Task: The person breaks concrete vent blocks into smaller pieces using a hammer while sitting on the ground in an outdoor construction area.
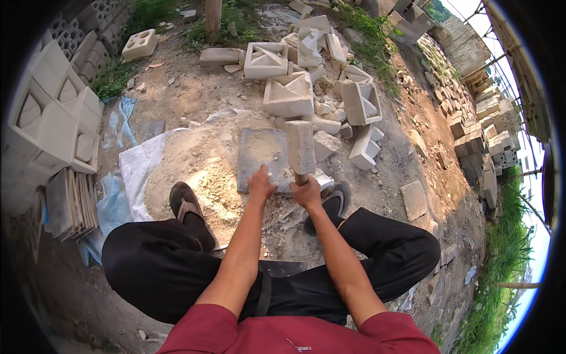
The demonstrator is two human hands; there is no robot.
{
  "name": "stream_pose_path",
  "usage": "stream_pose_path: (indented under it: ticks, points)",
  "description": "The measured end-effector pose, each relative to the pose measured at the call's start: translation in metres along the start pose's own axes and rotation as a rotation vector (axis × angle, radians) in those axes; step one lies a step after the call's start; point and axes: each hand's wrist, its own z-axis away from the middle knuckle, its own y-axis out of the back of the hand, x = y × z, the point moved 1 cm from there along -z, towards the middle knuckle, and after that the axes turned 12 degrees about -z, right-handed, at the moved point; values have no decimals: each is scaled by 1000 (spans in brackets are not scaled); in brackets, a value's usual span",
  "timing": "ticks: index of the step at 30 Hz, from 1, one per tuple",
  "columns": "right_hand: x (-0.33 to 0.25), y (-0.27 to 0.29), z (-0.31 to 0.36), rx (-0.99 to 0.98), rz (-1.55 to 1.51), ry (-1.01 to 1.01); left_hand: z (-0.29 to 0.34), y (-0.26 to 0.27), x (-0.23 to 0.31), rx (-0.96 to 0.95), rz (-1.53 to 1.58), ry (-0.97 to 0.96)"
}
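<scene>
Grips mallet [300, 146] mid-frame in right hand [306, 193]; extends left hand [260, 185] over grey slab [248, 152], unclear whether holding anything.

Beige-grey hammer [300, 147], dark grey slab [247, 150], cream blocks [288, 107] — maroon shirt [295, 331], black trousers [156, 265]

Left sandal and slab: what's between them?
Pale grit, heaped on the ground between the left sandal and the slab; the head view shows it.

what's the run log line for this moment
left hand: at near edge of grey slab | right hand: fingers around mallet handle | left of slab: pale powder on white sheet | beyond: pale blocks
</scene>
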Motion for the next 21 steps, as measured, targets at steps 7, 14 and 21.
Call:
stream_pose_path:
  ticks: [7, 14, 21]
  points:
    - [12, 5, 4, -240, 6, -483, -2, -9, -8, 38, -21, -62]
    - [11, 7, 5, 85, -120, -480, 4, -16, -8, 142, -93, -172]
    - [7, -28, 37, 33, 124, -498, 8, -9, 0, 152, -80, -192]
